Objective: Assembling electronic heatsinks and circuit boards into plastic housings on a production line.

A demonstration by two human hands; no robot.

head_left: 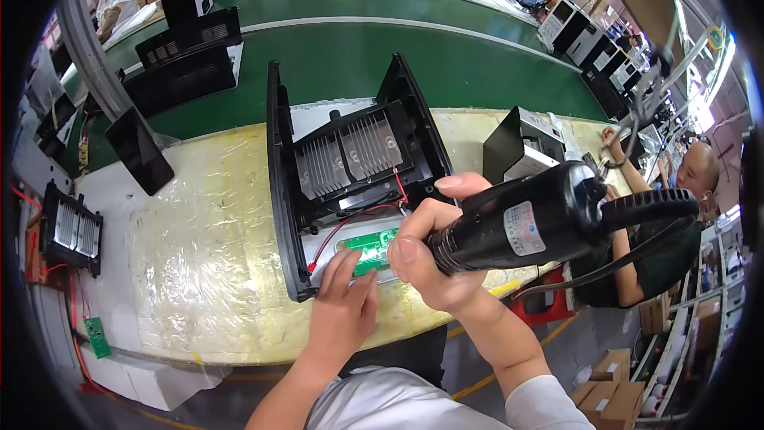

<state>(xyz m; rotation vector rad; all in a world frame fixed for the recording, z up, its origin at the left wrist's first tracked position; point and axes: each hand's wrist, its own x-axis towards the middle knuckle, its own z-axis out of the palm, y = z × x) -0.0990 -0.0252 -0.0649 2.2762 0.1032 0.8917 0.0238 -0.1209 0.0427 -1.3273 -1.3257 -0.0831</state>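
My right hand (434, 259) is wrapped round a black electric screwdriver (509, 223), whose cable trails off its back end to the right. Its tip is hidden behind my fingers, above a green circuit board (368, 248). The fingers of my left hand (344, 302) hold that board by its left part. Around it is an open black plastic housing (285, 183) with two upright side walls. Inside the housing lies a finned metal heat sink (350, 155), and thin red and black wires (330, 239) run toward the board.
Foam covered in plastic film (199, 223) tops the bench. At left are a second heat sink unit (73, 227), another circuit board (98, 338) and a dark tablet-like panel (140, 151). A green conveyor (334, 48) runs behind. A black-and-white casing (521, 147) and a co-worker (660, 247) are at right.
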